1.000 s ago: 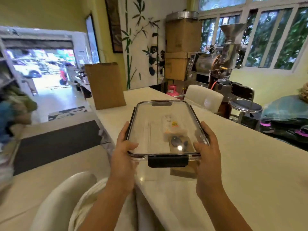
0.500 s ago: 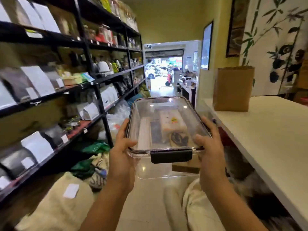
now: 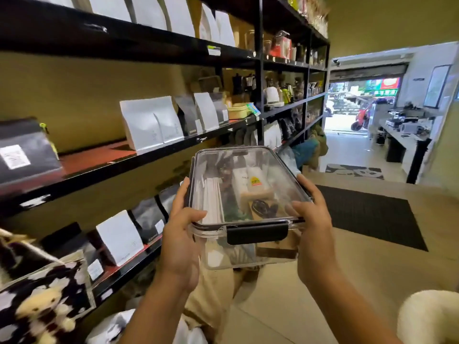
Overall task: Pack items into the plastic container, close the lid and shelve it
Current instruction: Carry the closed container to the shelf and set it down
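I hold a clear plastic container [image 3: 280, 175] in mid-air at chest height, its lid closed and a black latch [image 3: 257, 233] facing me. Inside I see white packets, a beige packet with a yellow label and a dark item. My left hand [image 3: 182, 234] grips the container's near left corner, thumb on the lid. At the near right corner, my right hand [image 3: 314, 219] grips it the same way. The black shelving unit [image 3: 139, 155] runs along my left, close to the container's left side.
White and black pouches [image 3: 151, 125] stand on the middle shelf, with a bare reddish stretch [image 3: 99, 155] beside them. More pouches fill the lower shelf. A dark floor mat [image 3: 367, 214] lies to the right. Bags sit on the floor below, and a counter [image 3: 407, 137] stands far right.
My view has swung left from the white table toward the shelving. Both hands kept the same grip on the container, which now hangs next to the shelves.
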